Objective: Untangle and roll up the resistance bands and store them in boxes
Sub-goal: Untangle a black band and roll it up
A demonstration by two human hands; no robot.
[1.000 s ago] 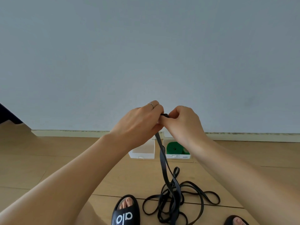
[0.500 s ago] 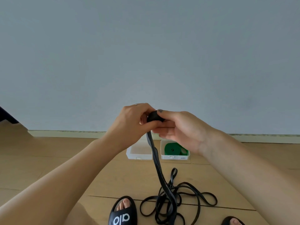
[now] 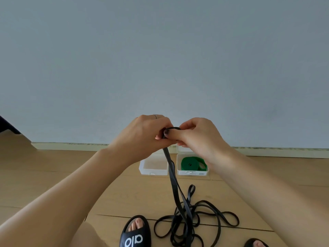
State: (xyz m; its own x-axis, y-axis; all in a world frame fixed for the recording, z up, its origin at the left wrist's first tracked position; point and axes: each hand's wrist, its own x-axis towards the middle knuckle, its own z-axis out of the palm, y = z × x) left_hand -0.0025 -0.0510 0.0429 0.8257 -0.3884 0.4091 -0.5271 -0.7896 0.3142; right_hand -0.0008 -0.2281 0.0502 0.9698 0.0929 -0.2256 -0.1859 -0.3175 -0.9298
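Black rubber strap was what both hands worked on at the centre of the frame: the left hand (image 3: 147, 134) curled its fingers round a small started coil of the black band (image 3: 171, 168), and the right hand (image 3: 197, 135) pinched the same coil from the other side, thumb laid across its top. From the coil the band hung down as a doubled strip toward the lower middle of the frame, where the rest lay in loose, crossing loops on the wooden floor (image 3: 53, 175).

Just behind the hanging strip, in the middle of the frame below the hands, stood two small white boxes side by side. The left box (image 3: 154, 171) showed nothing inside; the right box (image 3: 193, 172) held a rolled green band (image 3: 193, 164).

Rolling seemed only just begun, with one band stored and most of the black one still slack. The next move likely called for turning the coil while one hand kept it tight, drawing strip up steadily; the crossed loops below might snag and need shaking free first.
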